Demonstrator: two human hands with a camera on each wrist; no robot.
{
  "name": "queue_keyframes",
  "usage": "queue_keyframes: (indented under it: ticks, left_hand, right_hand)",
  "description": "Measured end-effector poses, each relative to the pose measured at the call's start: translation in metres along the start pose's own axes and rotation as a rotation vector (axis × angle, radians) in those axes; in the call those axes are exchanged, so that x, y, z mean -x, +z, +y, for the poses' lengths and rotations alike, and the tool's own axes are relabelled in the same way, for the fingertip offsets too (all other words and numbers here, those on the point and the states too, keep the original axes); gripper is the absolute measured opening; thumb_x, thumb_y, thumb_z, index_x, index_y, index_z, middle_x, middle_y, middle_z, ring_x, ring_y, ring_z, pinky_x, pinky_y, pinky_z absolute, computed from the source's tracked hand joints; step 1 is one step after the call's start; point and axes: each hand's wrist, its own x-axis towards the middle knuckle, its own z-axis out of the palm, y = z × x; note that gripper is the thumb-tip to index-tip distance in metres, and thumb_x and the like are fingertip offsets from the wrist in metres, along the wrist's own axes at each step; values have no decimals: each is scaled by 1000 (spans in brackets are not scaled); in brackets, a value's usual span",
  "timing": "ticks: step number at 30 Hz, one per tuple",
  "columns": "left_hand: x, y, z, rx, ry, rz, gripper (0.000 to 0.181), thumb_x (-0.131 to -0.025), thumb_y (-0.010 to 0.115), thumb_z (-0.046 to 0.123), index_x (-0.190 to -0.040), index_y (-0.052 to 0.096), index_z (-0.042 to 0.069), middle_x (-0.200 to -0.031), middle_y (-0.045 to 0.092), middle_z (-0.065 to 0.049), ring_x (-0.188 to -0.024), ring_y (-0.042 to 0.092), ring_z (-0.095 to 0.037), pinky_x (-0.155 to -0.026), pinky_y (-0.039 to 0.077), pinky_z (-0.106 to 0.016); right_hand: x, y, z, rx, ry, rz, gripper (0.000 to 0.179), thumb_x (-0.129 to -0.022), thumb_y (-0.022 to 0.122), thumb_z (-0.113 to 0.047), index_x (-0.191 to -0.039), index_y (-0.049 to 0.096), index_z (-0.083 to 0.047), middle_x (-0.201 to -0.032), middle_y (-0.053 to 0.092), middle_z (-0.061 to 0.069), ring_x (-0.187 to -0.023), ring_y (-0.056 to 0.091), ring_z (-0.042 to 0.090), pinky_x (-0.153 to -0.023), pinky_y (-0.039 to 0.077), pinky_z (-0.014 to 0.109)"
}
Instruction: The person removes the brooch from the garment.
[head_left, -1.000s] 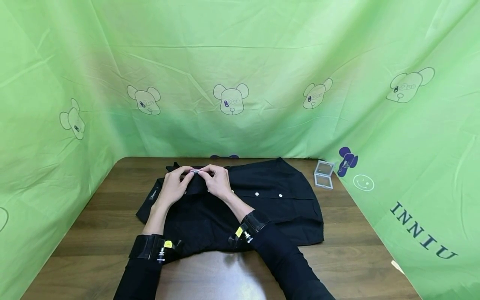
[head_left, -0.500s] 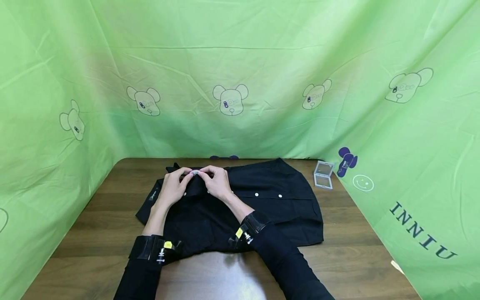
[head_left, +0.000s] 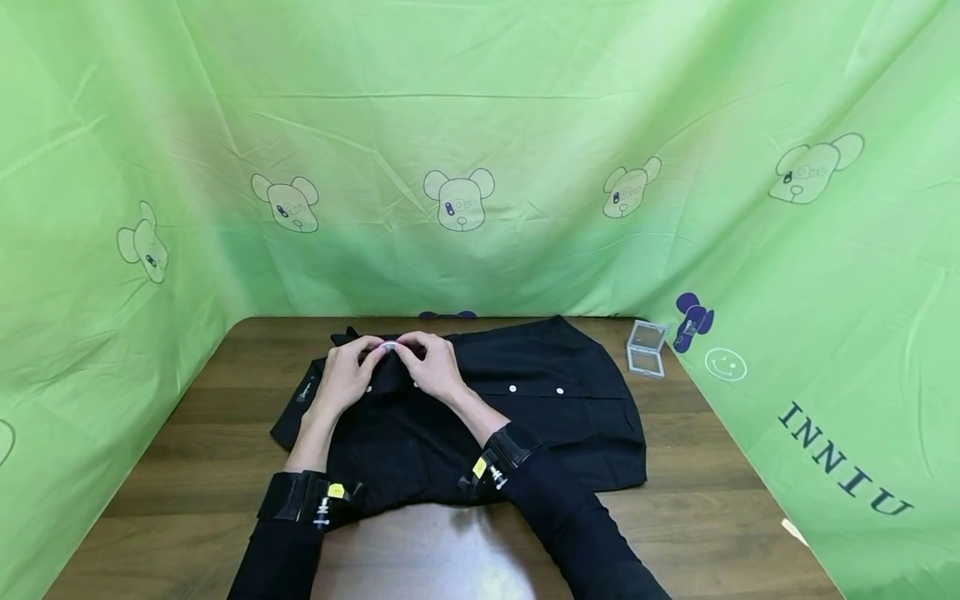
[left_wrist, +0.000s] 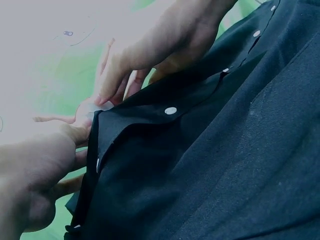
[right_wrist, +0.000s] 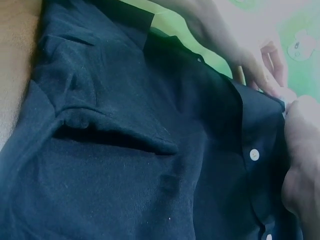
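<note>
A black button-up shirt (head_left: 555, 433) lies across the table, with white buttons along its placket. My left hand (head_left: 345, 377) and right hand (head_left: 435, 367) meet at a raised fold of the shirt's front. Between the fingertips they pinch a small pale piece with a pinkish edge (head_left: 387, 344); its kind is not clear. In the left wrist view this whitish piece (left_wrist: 99, 106) sits at the edge of the lifted cloth, beside a button (left_wrist: 171, 110). The right wrist view shows the fingers of both hands at the same edge, largely hiding the piece.
An open clear hinged case (head_left: 647, 348) stands at the table's back right, beyond the shirt. Green cloth (head_left: 465, 267) with printed bear heads encloses the back and sides. Bare wood (head_left: 420, 550) shows at the front of the table (head_left: 705, 517).
Both hands keep their place at the shirt fold, with the pale piece between the fingertips. Only a very slight shift of the whole head view shows.
</note>
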Motion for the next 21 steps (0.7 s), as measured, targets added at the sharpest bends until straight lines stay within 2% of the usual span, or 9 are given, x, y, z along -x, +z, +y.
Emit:
queue_keyframes:
  ticks: [6,14,21]
  left_hand:
    - [-1,-1,-1,-69,26,-2,19,-111,73,15,-121,82,2,-116,86,-19,-110,81,-41,-95,62,-59]
    - [-1,-2,6,-199,101,-13,17,-111,73,16,-120,83,5,-120,85,-18,-110,82,-43,-94,63,-62]
    - [1,-3,8,-268,174,-2,15,-111,73,13,-118,83,4,-118,86,-19,-105,83,-43,-88,65,-62]
  right_hand:
    - [-1,-2,0,58,-77,-21,23,-109,77,-25,-125,83,-9,-120,87,5,-111,78,23,-97,62,39]
    - [1,-5,1,181,-161,-60,22,-109,77,-23,-126,83,-11,-125,85,5,-115,77,25,-99,62,41]
    - [1,-4,1,212,-207,-67,21,-111,74,-24,-125,84,-10,-123,86,7,-113,77,24,-98,62,40]
